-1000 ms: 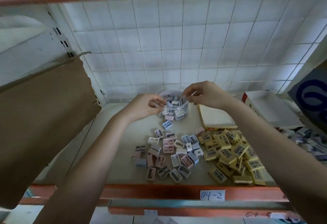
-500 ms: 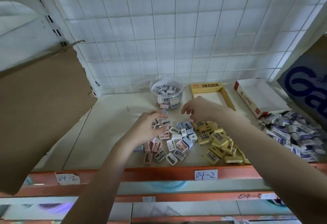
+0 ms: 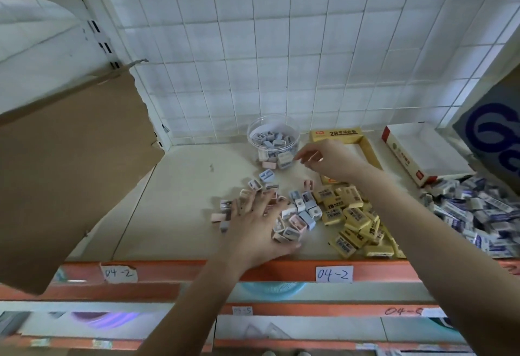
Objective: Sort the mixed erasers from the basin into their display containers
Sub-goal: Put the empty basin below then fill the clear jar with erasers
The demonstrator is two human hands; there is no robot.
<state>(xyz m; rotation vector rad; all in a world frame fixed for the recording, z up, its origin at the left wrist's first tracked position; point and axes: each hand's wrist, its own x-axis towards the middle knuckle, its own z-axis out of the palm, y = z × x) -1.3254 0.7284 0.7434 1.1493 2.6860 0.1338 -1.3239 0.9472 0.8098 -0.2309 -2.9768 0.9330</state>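
Small pastel pink, blue and white erasers [image 3: 302,208] lie scattered mid-shelf. My left hand [image 3: 253,223] rests flat on them with its fingers spread. A clear round jar [image 3: 254,126] at the back holds several of the same pieces. My right hand [image 3: 329,160] hovers just right of the jar, fingertips pointing at it; what its loosely curled fingers hold is hidden. Yellow 2B erasers [image 3: 354,222] are heaped to the right, below an open yellow box [image 3: 334,133]. Blue-and-white erasers [image 3: 478,209] pile up at far right beside a white-and-red box [image 3: 422,155].
A brown cardboard flap [image 3: 70,172] overhangs the shelf's left side. The orange front rail [image 3: 174,268] carries a "04-2" label [image 3: 334,274]. A white wire grid [image 3: 253,46] backs the shelf. A light-blue basin [image 3: 270,288] shows on the level below.
Both hands left the jar and dropped to the pile. My left hand has since flattened on the pastel pieces, and my right hand has lifted back toward the jar.
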